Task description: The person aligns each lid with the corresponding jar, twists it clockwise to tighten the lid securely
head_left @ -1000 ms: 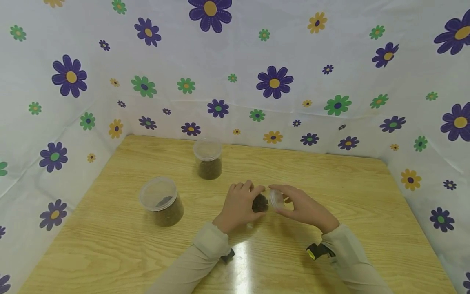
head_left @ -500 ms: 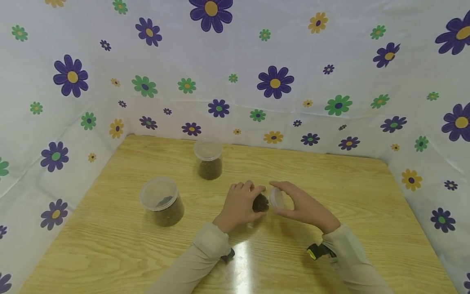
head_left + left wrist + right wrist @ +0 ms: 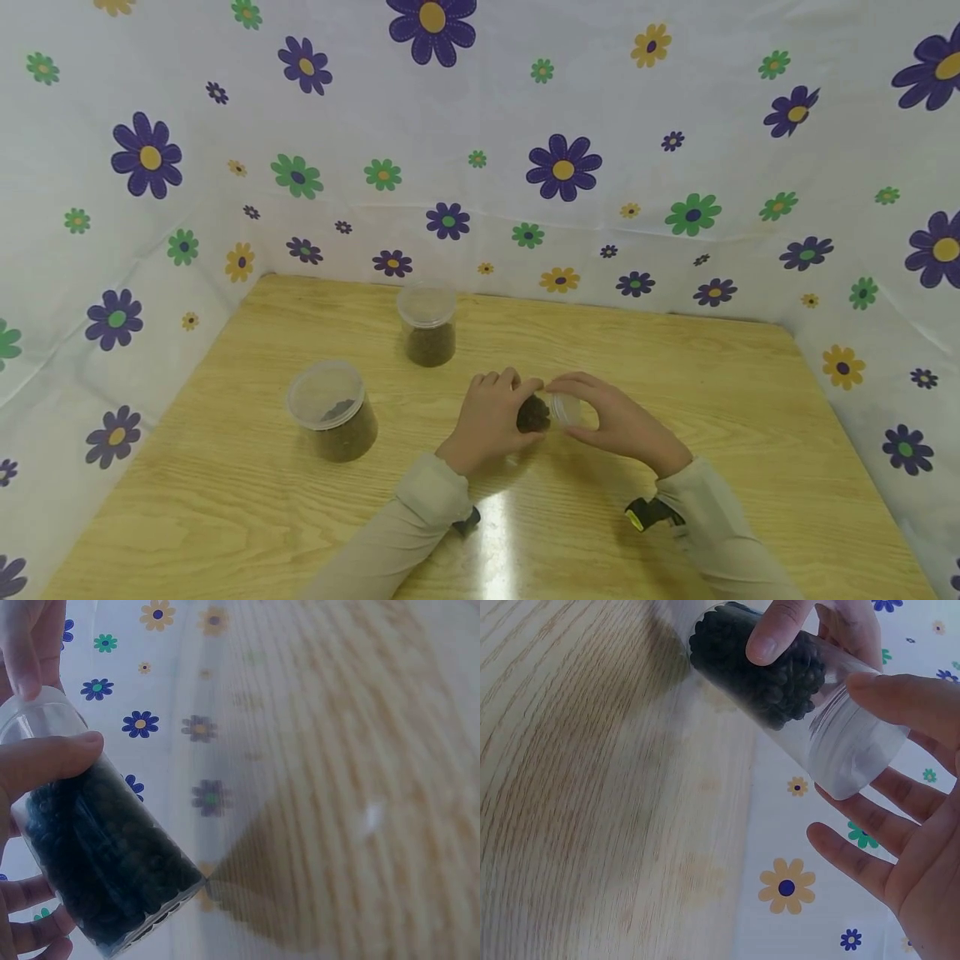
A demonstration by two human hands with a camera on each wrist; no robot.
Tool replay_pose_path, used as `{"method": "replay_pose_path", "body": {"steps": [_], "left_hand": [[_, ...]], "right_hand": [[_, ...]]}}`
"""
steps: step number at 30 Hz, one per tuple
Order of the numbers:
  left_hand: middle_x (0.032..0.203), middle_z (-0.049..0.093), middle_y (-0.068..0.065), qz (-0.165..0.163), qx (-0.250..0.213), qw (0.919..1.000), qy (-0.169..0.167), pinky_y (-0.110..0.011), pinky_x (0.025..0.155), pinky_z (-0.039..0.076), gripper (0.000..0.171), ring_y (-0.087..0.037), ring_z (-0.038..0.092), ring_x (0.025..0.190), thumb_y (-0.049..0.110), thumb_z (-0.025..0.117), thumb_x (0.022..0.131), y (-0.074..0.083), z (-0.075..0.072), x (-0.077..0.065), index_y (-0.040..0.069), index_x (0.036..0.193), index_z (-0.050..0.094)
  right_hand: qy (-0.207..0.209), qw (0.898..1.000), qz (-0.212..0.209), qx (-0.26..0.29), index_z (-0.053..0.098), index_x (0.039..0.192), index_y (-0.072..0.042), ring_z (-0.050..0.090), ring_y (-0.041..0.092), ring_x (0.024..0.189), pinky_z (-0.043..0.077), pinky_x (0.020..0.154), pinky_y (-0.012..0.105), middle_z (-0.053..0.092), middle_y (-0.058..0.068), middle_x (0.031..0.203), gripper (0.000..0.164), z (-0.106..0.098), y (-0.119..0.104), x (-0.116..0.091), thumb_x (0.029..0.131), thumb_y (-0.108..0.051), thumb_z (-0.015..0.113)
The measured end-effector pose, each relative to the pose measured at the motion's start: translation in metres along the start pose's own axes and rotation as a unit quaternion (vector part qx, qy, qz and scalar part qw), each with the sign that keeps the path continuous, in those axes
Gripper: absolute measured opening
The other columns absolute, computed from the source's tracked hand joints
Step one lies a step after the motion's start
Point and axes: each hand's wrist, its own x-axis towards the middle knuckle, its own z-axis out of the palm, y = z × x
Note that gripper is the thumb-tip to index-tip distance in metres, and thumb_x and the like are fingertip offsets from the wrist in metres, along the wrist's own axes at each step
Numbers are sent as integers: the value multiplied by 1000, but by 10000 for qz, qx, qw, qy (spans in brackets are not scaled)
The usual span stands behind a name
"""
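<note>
My left hand (image 3: 486,421) grips a clear plastic jar (image 3: 112,855) partly filled with small dark pieces; whether they are beans or dried berries I cannot tell. The jar is tipped on a slant, its bottom edge close to or on the tabletop. At its mouth end sits a clear ridged screw lid (image 3: 859,750). My right hand (image 3: 626,423) holds this lid, with the thumb on one side and fingertips on the other. In the right wrist view the lower fingers (image 3: 855,859) are spread away from it. Part of the jar is hidden by my left hand.
Two more clear lidded jars stand upright on the wooden table (image 3: 225,500): a wider one (image 3: 341,425) at left and a narrower one (image 3: 429,333) farther back. Both have dark brown contents. A flower-printed white cloth (image 3: 480,108) encloses the table's back and sides.
My right fingers lifted slightly off the lid half a second ago and now lie around it again. The left hand and its jar stay in nearly the same place.
</note>
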Motion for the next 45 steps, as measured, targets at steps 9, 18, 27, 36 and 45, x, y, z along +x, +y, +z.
{"method": "replay_pose_path", "body": {"steps": [9, 18, 27, 36, 45], "left_hand": [[97, 57, 1, -22, -75, 10000, -22, -33, 74, 47, 71, -16, 58, 79, 62, 76, 63, 0, 3, 0, 27, 121, 56], [98, 58, 1, -15, -79, 9999, -72, -34, 75, 48, 71, -17, 59, 80, 62, 76, 63, 1, 1, 1, 26, 121, 56], [97, 58, 1, -20, -66, 10000, -29, -33, 74, 48, 71, -16, 59, 79, 63, 75, 63, 1, 0, 1, 27, 121, 56], [95, 59, 0, 23, -90, 9999, 110, -31, 71, 47, 70, -17, 59, 77, 63, 76, 63, 1, 0, 0, 26, 120, 56], [95, 58, 0, 3, -122, 9999, 115, -32, 71, 47, 70, -17, 59, 77, 63, 76, 62, 1, 0, 0, 27, 119, 57]], "right_hand": [[1, 9994, 195, 277, 49, 133, -8, 57, 27, 112, 52, 86, 44, 55, 11, 130, 52, 1, 0, -1, 85, -13, 68], [222, 9997, 121, -21, 44, 137, -12, 49, 28, 123, 47, 96, 46, 46, 9, 138, 66, 0, -2, -3, 80, -17, 75], [282, 9991, -267, -179, 52, 125, -13, 46, 29, 125, 49, 93, 42, 43, 12, 136, 57, -3, -1, -4, 74, -7, 77], [316, 9987, -382, -70, 54, 120, -8, 50, 21, 117, 49, 93, 40, 49, 4, 125, 48, -1, 2, -1, 77, -5, 74], [384, 9992, -32, 45, 54, 121, -9, 54, 17, 104, 50, 88, 44, 54, 3, 118, 44, 0, 2, -1, 81, -11, 71]]}}
